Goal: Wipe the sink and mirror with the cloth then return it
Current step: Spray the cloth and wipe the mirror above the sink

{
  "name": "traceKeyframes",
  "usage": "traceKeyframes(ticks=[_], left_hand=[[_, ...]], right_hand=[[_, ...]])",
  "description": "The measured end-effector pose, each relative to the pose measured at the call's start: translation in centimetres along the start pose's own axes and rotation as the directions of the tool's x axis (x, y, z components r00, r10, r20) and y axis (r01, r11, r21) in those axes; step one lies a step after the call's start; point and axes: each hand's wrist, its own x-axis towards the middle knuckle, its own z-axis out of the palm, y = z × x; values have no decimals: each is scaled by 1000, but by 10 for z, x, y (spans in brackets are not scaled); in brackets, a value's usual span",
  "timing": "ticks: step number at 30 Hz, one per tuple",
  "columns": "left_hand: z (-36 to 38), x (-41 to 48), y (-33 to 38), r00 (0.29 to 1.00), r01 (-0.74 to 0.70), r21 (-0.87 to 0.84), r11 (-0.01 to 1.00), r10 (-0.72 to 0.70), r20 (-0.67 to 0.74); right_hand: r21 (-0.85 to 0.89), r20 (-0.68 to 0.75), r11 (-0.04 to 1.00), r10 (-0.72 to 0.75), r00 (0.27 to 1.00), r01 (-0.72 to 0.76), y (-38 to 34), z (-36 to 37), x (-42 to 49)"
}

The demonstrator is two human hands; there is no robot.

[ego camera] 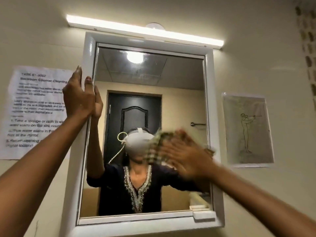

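Head, R hand (185,155) flat on cloth (156,144), L hand (78,100) on mirror (181,93)

The mirror glass (184,100) lies free above the right hand (186,154); the left hand (78,98) blocks its left frame (87,53).

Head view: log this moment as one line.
step: mirror wipe | right hand: presses checked green-and-cream cloth on white-framed wall mirror, blurred | left hand: braced on mirror's left frame | sink: out of view
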Motion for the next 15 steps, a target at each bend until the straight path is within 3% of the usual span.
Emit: traceKeyframes(ticks=[3, 5, 9, 15], left_hand=[[1, -1, 0, 1000, 2, 2, 1000, -2, 0], [1, -1, 0, 1000, -4, 2, 1000, 4, 1], [1, 1, -4, 1000, 0, -21, 1000, 1, 11], [1, 2, -3, 1000, 25, -61, 998, -25, 11]], right_hand=[[-107, -114, 922, 360, 926, -372, 93, -39, 51], [-122, -121, 844, 510, 852, -522, 142, -58, 83], [-105, -141, 821, 547, 825, -562, 172, -68, 108], [-23, -65, 891, 452, 890, -454, 77, -39, 19]])
